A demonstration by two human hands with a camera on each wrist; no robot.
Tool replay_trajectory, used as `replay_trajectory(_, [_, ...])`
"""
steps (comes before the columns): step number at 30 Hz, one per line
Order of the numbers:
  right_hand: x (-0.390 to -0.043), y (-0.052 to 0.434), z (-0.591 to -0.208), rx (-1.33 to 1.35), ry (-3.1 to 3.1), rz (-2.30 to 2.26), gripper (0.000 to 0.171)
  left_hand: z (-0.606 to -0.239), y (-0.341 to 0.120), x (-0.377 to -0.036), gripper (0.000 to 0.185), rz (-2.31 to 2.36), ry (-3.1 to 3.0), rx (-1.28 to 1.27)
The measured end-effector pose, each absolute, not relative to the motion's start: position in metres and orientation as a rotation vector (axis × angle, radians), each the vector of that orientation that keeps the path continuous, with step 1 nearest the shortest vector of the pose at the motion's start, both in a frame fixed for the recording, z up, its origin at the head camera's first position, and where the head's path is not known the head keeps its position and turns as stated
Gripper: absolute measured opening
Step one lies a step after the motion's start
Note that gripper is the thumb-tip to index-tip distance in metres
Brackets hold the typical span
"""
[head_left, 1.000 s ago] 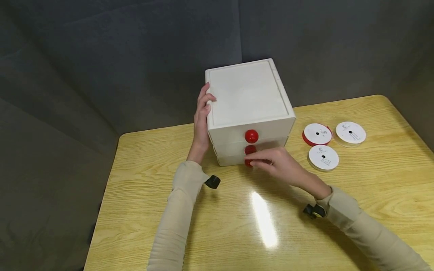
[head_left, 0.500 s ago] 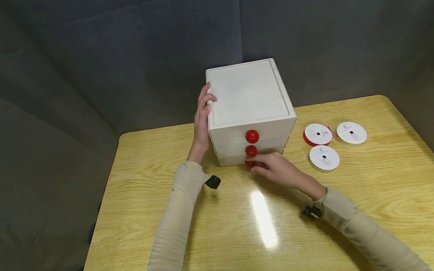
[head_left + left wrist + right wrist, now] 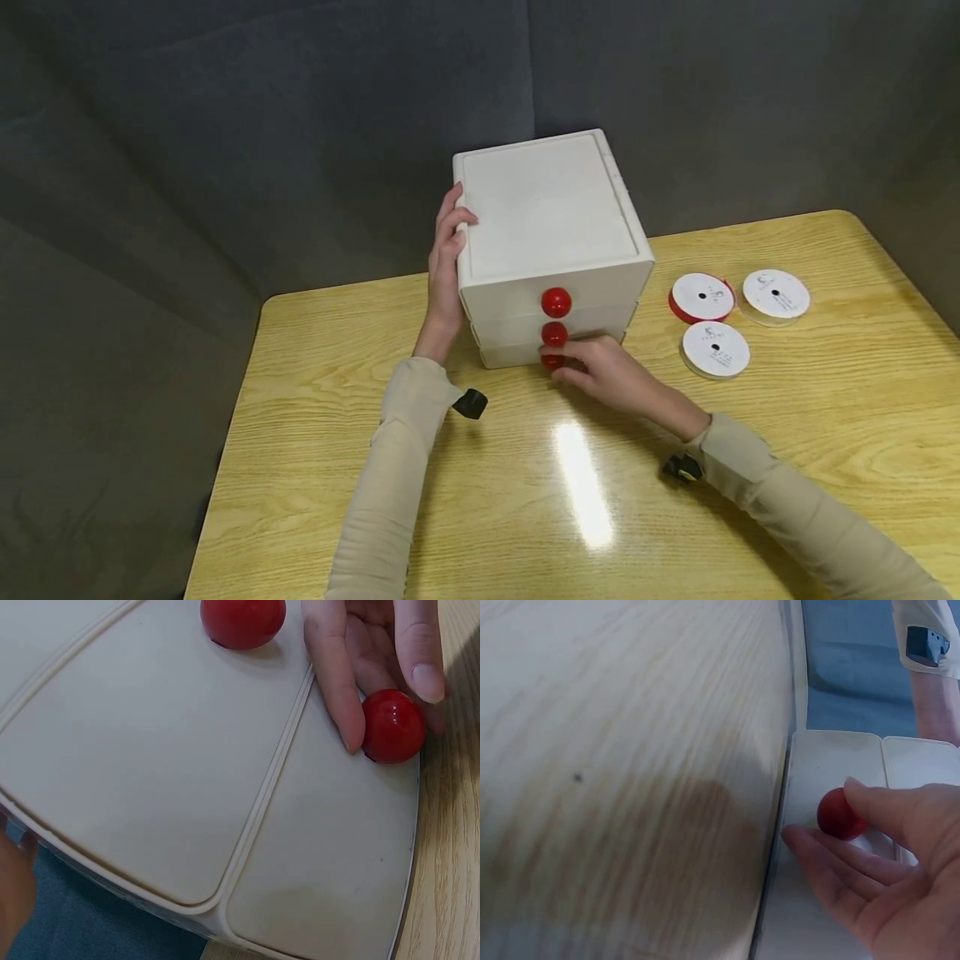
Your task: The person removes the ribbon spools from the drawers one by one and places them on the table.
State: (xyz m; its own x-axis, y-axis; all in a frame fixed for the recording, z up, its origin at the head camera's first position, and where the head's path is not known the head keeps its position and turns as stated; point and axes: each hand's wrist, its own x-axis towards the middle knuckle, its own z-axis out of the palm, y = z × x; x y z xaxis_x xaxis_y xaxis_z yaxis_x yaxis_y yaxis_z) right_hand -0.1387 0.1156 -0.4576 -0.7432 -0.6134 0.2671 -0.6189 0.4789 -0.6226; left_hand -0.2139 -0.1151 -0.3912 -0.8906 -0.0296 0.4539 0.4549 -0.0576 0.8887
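A white three-drawer unit (image 3: 551, 208) stands at the back of the table, its drawers flush. In the head view my left hand (image 3: 447, 258) rests against its left side, fingertips over the top edge. Low on the front, my right hand (image 3: 611, 375) has the bottom red knob (image 3: 394, 727) between thumb and fingers. The right wrist view shows the thumb (image 3: 885, 810) at one side of that knob and the fingers (image 3: 832, 866) at the other. Above it are the middle red knob (image 3: 554, 334) and the top red knob (image 3: 557, 302).
Right of the unit lie three white spools on the wood-grain table (image 3: 337, 400): one with red ribbon (image 3: 697, 292), one behind at the right (image 3: 776, 293), and one in front (image 3: 715, 350). A dark curtain (image 3: 360, 150) hangs close behind the unit.
My right hand has drawn slightly down and right at the bottom knob, so the middle knob shows more fully. My left hand, the drawers and the spools have stayed in place.
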Motion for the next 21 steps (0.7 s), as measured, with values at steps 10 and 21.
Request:
replay_trajectory(10, [-0.1389,0.111,-0.4585,1.064,-2.685,1.16,0.022,-0.3915,-0.1172,-0.214,0.038,-2.018,-1.9,-0.451])
replay_trajectory(21, [-0.1385,0.1118,-0.4605,1.018,-2.702,1.203,0.023,-0.3908,-0.1171,-0.2142,0.04,-2.006,-1.919,-0.456])
